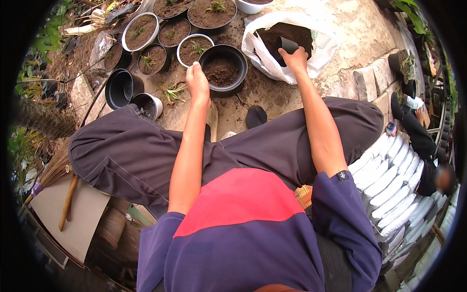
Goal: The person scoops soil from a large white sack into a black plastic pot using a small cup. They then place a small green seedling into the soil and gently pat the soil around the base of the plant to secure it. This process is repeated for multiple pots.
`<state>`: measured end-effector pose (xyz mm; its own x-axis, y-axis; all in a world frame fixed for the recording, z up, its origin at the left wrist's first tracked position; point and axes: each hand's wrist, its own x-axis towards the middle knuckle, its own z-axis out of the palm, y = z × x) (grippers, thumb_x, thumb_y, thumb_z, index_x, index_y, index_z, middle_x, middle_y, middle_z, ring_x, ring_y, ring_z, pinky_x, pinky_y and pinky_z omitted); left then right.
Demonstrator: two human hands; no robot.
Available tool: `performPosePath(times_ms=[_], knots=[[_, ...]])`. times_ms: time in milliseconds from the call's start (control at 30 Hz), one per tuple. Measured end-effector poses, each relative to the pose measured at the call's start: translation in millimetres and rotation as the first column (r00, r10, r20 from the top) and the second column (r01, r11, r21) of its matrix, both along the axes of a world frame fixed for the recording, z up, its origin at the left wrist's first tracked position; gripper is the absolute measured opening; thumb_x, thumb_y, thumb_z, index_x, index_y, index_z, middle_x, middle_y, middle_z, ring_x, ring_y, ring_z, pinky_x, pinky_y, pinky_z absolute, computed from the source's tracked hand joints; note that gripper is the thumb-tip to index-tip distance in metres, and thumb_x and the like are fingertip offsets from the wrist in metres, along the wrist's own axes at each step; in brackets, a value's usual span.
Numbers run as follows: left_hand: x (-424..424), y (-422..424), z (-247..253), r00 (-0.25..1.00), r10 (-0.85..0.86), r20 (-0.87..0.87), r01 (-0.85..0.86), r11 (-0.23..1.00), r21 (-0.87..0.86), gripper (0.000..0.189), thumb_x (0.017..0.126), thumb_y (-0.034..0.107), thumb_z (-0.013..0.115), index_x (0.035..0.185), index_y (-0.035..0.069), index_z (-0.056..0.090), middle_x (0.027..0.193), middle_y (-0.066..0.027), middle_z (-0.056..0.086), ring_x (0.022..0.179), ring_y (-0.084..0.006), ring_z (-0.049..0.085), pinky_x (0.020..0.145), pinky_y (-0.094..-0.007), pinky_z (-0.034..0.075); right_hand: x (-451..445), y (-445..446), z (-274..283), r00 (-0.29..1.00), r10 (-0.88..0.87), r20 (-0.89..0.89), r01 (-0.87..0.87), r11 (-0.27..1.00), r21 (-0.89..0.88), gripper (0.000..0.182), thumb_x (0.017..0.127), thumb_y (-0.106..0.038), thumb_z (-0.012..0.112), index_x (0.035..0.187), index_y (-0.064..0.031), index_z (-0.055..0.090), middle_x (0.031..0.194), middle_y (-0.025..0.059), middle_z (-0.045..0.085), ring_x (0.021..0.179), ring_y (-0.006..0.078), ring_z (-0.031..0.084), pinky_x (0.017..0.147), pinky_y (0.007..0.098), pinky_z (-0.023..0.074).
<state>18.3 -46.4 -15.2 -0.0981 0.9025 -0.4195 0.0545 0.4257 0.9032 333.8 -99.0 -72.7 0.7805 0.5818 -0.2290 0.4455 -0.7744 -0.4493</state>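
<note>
My right hand grips a small black plastic cup inside the mouth of a white sack. Dark soil lies in the sack around the cup. Against the left rim of a black plastic pot rests my left hand, its fingers along the edge. That pot is partly filled with loose soil. Left of this hand, a small uprooted plant with narrow leaves lies on the ground.
Several soil-filled pots with small plants, one a white-rimmed pot, stand beyond. Two soil-less pots, one black and one white, sit by my left knee. Concrete blocks and stacked white bags lie right, near another person.
</note>
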Motion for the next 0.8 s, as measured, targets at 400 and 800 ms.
performPosePath(times_ms=[400,800], knots=[[-1,1,3,1.0,-0.013,0.015,0.013,1.0,-0.01,0.041,0.105,0.034,0.045,0.111,-0.004,0.06,0.1,-0.0061,0.059,0.093,-0.016,0.052,0.088,-0.0327,0.042,2,26,-10,0.947,0.239,-0.213,-0.21,0.966,0.149,0.092,0.078,-0.051,0.077,0.138,0.0116,0.046,0.135,0.0323,0.052,0.125,0.0422,0.054,0.106,0.0423,0.0453],[1,1,-7,0.998,0.01,0.064,-0.011,1.0,0.016,0.041,0.105,0.035,0.047,0.109,-0.003,0.061,0.096,-0.0062,0.06,0.091,-0.0158,0.053,0.087,-0.0329,0.043,-2,1,53,0.791,0.121,-0.6,0.035,0.97,0.242,0.088,0.084,-0.045,0.076,0.143,0.0106,0.042,0.123,0.0225,0.063,0.1,0.0274,0.07,0.083,0.0364,0.0564]])
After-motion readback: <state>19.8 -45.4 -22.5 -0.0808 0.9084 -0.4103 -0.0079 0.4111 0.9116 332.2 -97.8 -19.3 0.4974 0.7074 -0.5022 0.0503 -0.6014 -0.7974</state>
